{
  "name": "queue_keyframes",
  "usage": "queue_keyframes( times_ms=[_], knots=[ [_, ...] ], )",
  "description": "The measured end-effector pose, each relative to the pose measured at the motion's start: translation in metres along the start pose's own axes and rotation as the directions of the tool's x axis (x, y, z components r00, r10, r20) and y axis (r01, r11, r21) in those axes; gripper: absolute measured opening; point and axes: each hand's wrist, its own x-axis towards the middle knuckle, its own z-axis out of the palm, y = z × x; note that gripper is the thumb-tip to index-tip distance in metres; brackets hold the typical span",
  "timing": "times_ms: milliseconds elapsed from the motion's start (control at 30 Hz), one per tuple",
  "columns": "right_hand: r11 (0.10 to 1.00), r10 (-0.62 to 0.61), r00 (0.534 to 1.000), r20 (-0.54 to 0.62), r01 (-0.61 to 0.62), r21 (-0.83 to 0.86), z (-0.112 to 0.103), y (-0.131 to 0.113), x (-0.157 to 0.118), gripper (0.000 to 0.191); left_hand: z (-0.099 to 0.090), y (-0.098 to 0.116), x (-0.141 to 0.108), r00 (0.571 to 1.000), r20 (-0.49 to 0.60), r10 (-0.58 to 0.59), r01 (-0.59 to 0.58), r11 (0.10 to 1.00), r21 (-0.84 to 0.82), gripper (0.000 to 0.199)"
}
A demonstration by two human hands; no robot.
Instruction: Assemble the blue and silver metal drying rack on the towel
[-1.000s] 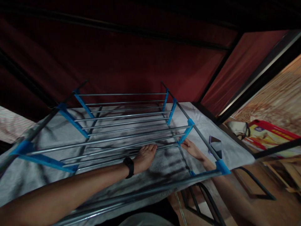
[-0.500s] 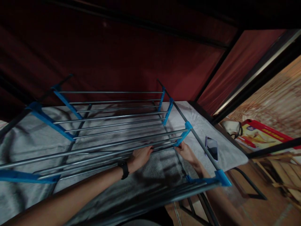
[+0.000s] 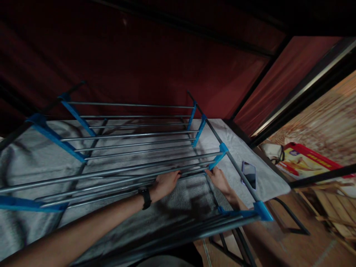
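Note:
A rack of grey metal tubes joined by blue plastic brackets lies on a grey cloth (image 3: 191,198). My left hand (image 3: 165,184), a black watch (image 3: 145,198) on its wrist, is closed around a metal tube (image 3: 191,175) in the rack's near-middle tier. At that tier's right end, my right hand (image 3: 219,181) pinches the lower end of a blue bracket (image 3: 218,160). The tube ends by these fingers are partly covered. A long side pole (image 3: 239,172) passes over my right forearm.
A phone (image 3: 249,174) lies on the cloth right of the rack. Beyond are a red and yellow box (image 3: 308,159) and a wooden slatted piece (image 3: 333,215). A dark red panel (image 3: 155,70) stands behind. More tubes (image 3: 194,231) cross close to my body.
The view has shifted slightly, and the rack's left end appears a little higher. Both hands keep nearly the same places and grips.

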Motion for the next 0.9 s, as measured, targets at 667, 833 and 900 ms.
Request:
queue_keyframes(
  times_ms=[667, 833, 900],
  knots=[
    [0.989, 0.108, 0.993, -0.044, -0.103, 0.108, 0.003, -0.019, -0.008, 0.023, 0.001, -0.012, -0.004, 0.997, 0.023, 0.074, -0.074, 0.997, -0.025, 0.040],
    [0.990, 0.084, 0.995, -0.050, -0.078, 0.119, 0.009, -0.009, -0.005, 0.024, -0.002, -0.012, -0.005, 0.998, 0.031, 0.063, -0.062, 0.997, -0.044, 0.042],
    [0.988, 0.081, 0.995, -0.059, -0.073, 0.135, 0.012, -0.003, -0.003, 0.026, -0.003, -0.012, -0.005, 0.997, 0.052, 0.063, -0.061, 0.997, -0.040, 0.041]
  ],
)
